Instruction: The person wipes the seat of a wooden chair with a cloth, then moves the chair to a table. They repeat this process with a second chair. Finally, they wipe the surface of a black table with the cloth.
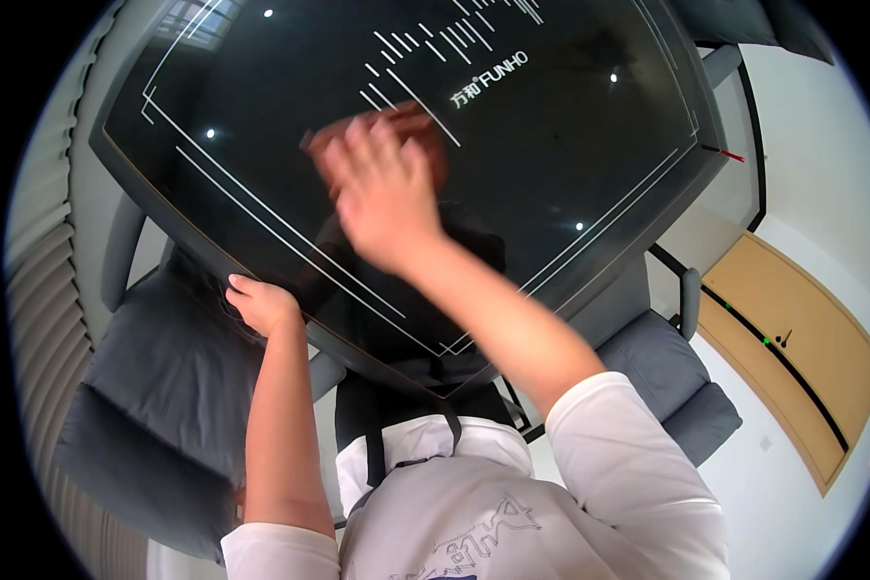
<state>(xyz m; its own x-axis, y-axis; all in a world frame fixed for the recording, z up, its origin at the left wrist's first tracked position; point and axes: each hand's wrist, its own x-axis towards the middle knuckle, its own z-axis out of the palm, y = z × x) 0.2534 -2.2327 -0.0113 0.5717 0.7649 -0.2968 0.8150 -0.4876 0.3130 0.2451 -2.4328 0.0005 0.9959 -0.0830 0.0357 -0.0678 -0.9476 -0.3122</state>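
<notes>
My right hand (388,188) lies with its palm down on a reddish-brown cloth (435,138), pressed against the glossy black tabletop (536,159). Motion blurs both the hand and the cloth. My left hand (264,304) rests at the table's near left edge, its thumb over the rim and its other fingers mostly hidden below. White printed lines and a brand logo (489,78) mark the top near the cloth. A corner of the table points toward my body.
Grey cushioned chairs (181,362) stand at the left and right (652,362) of the near corner. A small red strip (725,153) sticks out at the table's right edge. Pleated curtains (51,304) hang at left; a wooden door (790,348) is at right.
</notes>
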